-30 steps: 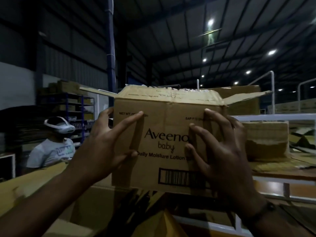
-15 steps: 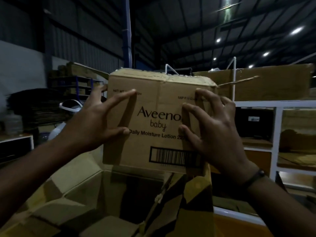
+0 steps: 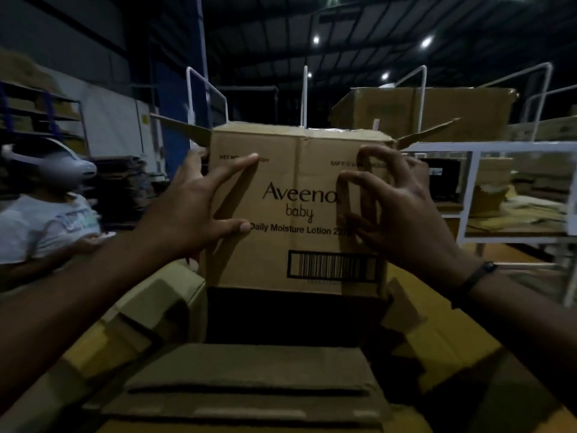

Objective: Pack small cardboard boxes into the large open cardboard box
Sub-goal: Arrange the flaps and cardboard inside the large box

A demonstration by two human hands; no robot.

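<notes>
One small brown cardboard box (image 3: 296, 207) printed Aveeno baby, upright, left hand (image 3: 193, 210) spread straight-fingered across its left front, right hand (image 3: 402, 214) curled round its right edge, above large open brown cardboard box (image 3: 249, 364)

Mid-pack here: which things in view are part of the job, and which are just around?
Job: small box, left hand, right hand, large open box below.
Around: person with headset, white rack, big box at the back.

Both arms were extended forward; the left hand (image 3: 190, 207) was spread flat, the right hand (image 3: 402, 214) was arched, fingertips pressed against the small box (image 3: 296, 170).
</notes>
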